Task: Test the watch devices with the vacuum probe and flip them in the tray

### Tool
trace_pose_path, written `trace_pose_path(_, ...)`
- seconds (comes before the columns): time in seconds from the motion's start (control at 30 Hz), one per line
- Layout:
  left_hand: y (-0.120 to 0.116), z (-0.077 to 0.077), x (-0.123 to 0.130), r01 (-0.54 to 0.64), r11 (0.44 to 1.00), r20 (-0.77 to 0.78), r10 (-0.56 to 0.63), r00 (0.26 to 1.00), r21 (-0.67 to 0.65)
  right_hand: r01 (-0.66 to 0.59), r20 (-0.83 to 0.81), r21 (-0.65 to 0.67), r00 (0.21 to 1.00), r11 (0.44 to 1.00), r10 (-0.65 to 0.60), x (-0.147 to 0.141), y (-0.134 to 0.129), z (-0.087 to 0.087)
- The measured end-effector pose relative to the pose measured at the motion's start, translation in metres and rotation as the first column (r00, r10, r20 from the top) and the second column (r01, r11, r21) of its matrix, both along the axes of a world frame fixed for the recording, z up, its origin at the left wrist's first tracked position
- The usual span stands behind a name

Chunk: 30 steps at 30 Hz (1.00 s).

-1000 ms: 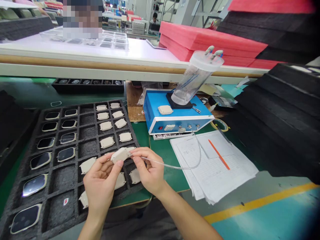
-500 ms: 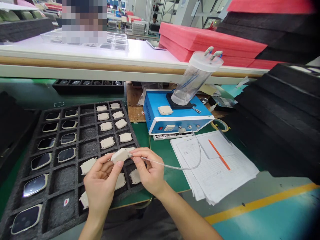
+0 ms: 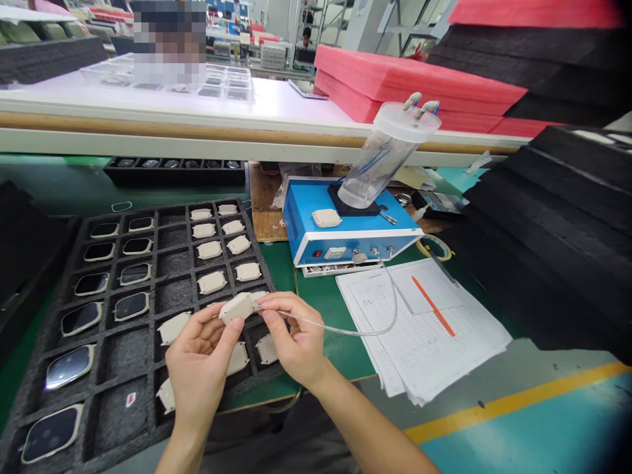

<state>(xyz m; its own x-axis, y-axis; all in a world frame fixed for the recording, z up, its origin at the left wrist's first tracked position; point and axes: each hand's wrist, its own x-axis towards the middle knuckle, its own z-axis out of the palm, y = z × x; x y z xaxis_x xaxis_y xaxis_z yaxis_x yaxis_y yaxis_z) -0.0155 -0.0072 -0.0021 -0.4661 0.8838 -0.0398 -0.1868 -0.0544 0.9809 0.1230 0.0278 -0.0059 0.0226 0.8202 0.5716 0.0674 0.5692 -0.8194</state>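
Note:
Between the thumb and fingers of my left hand (image 3: 202,352) is a beige watch case (image 3: 237,307), held tilted above the tray. My right hand (image 3: 293,336) pinches the end of a clear thin tube (image 3: 345,330), its tip against the right side of the case; whether it enters the case cannot be seen. The tube curves back to the front of a blue machine (image 3: 316,197). Beneath my hands lies a dark foam tray (image 3: 123,355) with black-screened watch faces (image 3: 132,305) on the left and more beige cases (image 3: 212,282) on the right. My hands cover some of its compartments.
A clear cylinder (image 3: 375,158) stands on the blue machine beside another beige case (image 3: 326,218). Right of my hands lie paper sheets (image 3: 375,355) with an orange pen (image 3: 433,305). Black foam stacks (image 3: 553,243) rise at the right, and pink foam (image 3: 415,85) sits on the shelf.
My hands, the case and the tube hold the same position. Across the shelf, the blurred person has shifted slightly.

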Motion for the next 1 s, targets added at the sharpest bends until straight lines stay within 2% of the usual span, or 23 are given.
trace_pose_path(0.43, 0.001, -0.002, -0.001, 0.015, 1.0, -0.001, -0.015, 1.0, 0.011, -0.002, 0.012, 0.001, 1.0, 1.0, 0.002, 0.0, 0.001, 0.001)
trace_pose_path(0.57, 0.003, -0.001, 0.001, 0.021, 1.0, -0.042, -0.02, 0.999, 0.011, 0.009, 0.014, 0.003, 1.0, 1.0, -0.009, 0.001, 0.0, 0.001)
trace_pose_path(0.67, -0.002, 0.005, 0.005, 0.011, 1.0, -0.086, -0.011, 0.996, 0.005, 0.008, 0.031, -0.02, 0.999, 1.0, -0.008, 0.003, -0.004, -0.002)
trace_pose_path(0.73, -0.006, 0.011, 0.003, 0.031, 1.0, -0.198, -0.03, 0.98, 0.001, 0.034, 0.013, -0.042, 0.999, 0.999, -0.033, 0.004, -0.008, -0.007)
trace_pose_path(0.8, -0.007, 0.019, -0.008, 0.036, 0.999, -0.43, -0.036, 0.902, -0.008, 0.056, -0.033, -0.064, 0.998, 0.996, -0.058, 0.006, -0.012, -0.012)
trace_pose_path(0.9, -0.001, 0.026, -0.037, -0.054, 0.998, -0.763, 0.001, 0.646, -0.044, 0.038, -0.053, -0.089, 0.998, 0.995, -0.043, 0.007, -0.016, -0.017)
trace_pose_path(1.0, 0.011, 0.026, -0.069, -0.144, 0.977, -0.891, -0.078, 0.448, -0.158, 0.025, -0.032, -0.095, 0.999, 0.995, -0.028, 0.007, -0.018, -0.018)
